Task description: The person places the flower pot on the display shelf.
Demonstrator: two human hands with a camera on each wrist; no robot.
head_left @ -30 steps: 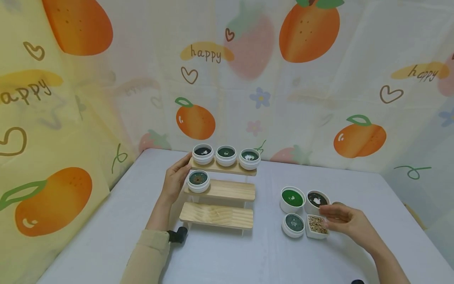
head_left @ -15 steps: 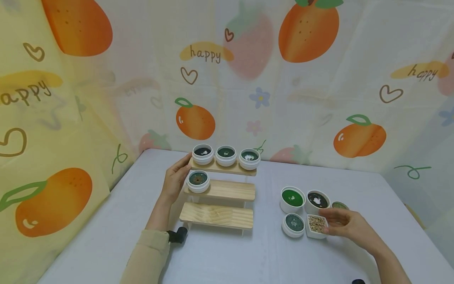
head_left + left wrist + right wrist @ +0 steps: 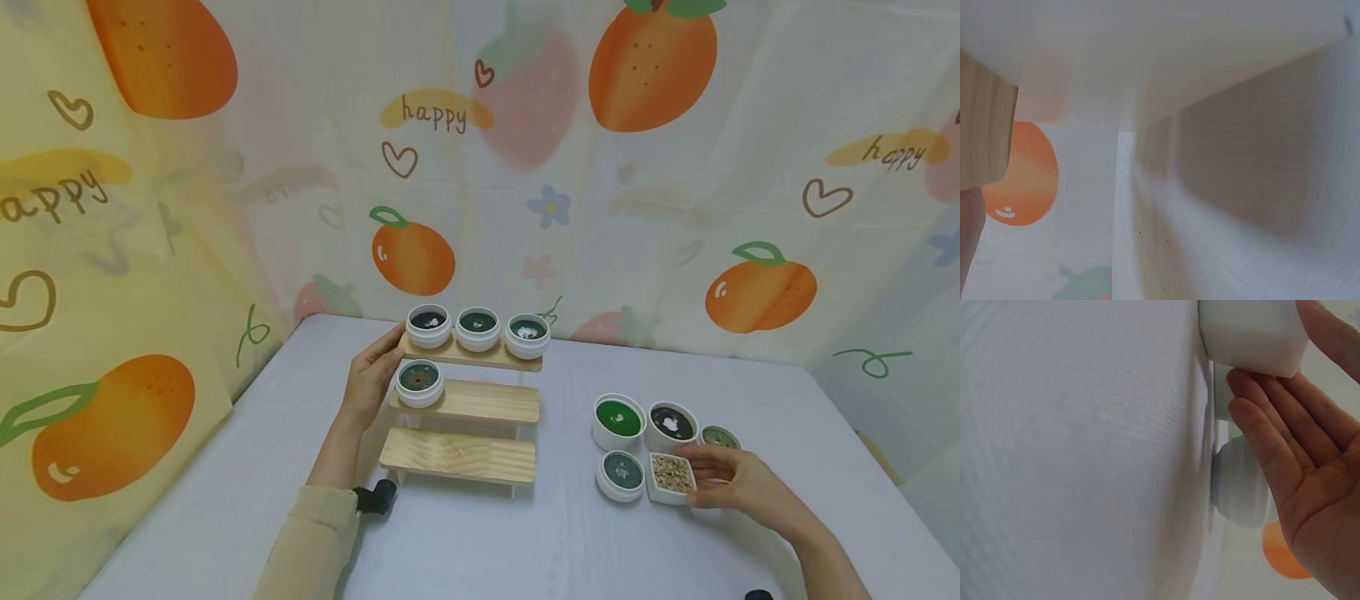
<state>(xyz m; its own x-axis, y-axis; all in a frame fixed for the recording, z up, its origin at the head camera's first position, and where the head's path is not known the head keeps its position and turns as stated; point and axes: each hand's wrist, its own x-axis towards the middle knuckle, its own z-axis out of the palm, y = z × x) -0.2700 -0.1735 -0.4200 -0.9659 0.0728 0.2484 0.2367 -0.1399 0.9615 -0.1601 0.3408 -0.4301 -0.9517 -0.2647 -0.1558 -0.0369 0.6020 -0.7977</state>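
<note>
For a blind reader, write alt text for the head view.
A person's left grip holds a three-tiered wooden stand bearing four white pots, while the right grip touches a square white dish among four round pots.

Right grip [image 3: 741, 483] shifted slightly, square dish [image 3: 672, 475] less covered, greenish round cup [image 3: 721, 437] more exposed.

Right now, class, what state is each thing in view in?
Three-step stand: upright
Three pots on its top step: upright
Middle-step pot: upright
Bright green pot: upright
Black-topped pot: upright
Teal-topped pot: upright
Far-right pot: partly hidden
Square dish: upright, filled with pale bits
Left fingers: at the top step's left end
Right fingers: holding the square dish
</note>
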